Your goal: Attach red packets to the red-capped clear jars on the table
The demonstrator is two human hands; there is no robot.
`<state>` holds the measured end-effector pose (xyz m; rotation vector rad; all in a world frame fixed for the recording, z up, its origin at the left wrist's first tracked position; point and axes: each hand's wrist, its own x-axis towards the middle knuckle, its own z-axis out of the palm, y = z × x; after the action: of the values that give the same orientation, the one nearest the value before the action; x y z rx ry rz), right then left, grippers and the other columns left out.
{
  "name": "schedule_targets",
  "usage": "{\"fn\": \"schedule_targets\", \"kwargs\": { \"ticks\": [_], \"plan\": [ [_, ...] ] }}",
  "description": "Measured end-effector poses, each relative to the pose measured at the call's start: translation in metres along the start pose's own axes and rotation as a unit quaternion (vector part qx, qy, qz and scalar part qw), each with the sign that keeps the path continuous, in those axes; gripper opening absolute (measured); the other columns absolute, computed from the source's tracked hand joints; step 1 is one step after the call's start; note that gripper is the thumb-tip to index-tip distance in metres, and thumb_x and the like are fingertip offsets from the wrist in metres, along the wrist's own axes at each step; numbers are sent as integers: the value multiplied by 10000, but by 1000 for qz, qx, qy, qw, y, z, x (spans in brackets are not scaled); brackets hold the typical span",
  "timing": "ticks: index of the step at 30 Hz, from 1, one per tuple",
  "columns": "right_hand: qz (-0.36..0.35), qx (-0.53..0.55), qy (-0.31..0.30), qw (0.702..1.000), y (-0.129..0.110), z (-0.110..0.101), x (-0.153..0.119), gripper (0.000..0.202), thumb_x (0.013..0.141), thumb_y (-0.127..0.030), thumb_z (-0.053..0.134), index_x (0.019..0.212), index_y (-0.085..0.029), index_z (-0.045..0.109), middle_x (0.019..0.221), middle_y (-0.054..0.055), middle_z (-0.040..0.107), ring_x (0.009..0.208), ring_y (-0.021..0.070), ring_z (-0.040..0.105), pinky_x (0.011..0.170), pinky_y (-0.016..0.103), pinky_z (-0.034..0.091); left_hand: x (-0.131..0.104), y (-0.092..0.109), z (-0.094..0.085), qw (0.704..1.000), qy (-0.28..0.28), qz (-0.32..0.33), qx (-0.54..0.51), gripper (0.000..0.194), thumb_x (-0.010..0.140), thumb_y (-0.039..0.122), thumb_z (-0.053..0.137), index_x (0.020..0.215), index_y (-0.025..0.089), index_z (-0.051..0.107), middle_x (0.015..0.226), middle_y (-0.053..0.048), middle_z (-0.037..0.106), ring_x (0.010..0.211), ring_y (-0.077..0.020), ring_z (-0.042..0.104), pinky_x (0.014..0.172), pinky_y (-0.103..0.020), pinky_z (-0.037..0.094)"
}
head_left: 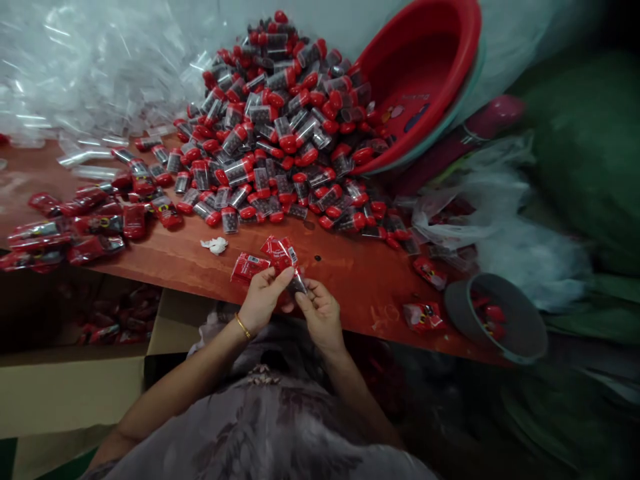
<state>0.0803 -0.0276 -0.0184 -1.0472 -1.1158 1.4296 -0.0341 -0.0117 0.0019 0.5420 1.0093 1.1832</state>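
Observation:
Both hands meet at the table's front edge around a small clear-and-dark container (297,284) at the mouth of a red printed wrapper. My left hand (263,298), a gold bangle on its wrist, pinches the wrapper side with thumb and fingers. Closed on the container's near end is my right hand (321,312). How far the container sits inside the wrapper cannot be made out. Flat red packets (249,267) with white barcode labels lie just beyond my left fingers. Behind them rises a large heap of clear, red-capped containers (285,127) with dark contents.
Clear plastic sleeves (95,73) are piled at back left. Filled red packets (97,223) lie left, above an open carton (80,393) holding more. A red basin (423,67) leans at back right. A grey bowl (457,307) with red pieces stands right, beside plastic bags (515,227).

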Motion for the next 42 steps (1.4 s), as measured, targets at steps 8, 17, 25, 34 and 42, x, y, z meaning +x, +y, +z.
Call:
{"fn": "schedule_targets", "kwargs": {
  "ticks": [8,17,25,34,42],
  "plan": [
    [-25,-90,73,993,-4,-11,12,182,753,-361,663,788,-193,604,553,-42,664,465,125,632,502,225,504,-6,-11,2,999,-15,-22,-41,368,613,460,768,685,110,684,586,-15,621,533,-85,529,553,-213,446],
    [-7,-41,32,999,-5,5,13,237,791,-435,614,795,-209,545,609,-34,674,412,113,593,473,244,513,1,-1,0,1000,7,5,-14,462,676,533,688,881,119,721,659,-35,637,484,-73,454,425,-195,346],
    [5,-12,7,1000,4,1,17,274,744,-428,685,709,-202,535,567,-48,635,457,104,597,468,212,486,2,-10,-5,998,-13,-52,17,478,660,547,695,822,99,737,525,13,520,467,-35,357,419,-157,254],
    [12,-22,-33,999,-11,19,18,263,762,-435,657,768,-214,515,585,-47,647,410,104,579,478,240,510,-3,18,-4,998,48,8,-44,464,624,501,737,859,101,715,614,-33,611,438,-59,407,356,-173,307],
    [0,-44,-9,999,-3,21,21,306,706,-453,696,663,-213,513,525,-50,606,439,109,573,445,227,491,-3,5,-17,997,-22,-53,-50,486,623,523,736,856,96,716,473,52,454,398,-30,355,383,-164,287]
  ]
}}
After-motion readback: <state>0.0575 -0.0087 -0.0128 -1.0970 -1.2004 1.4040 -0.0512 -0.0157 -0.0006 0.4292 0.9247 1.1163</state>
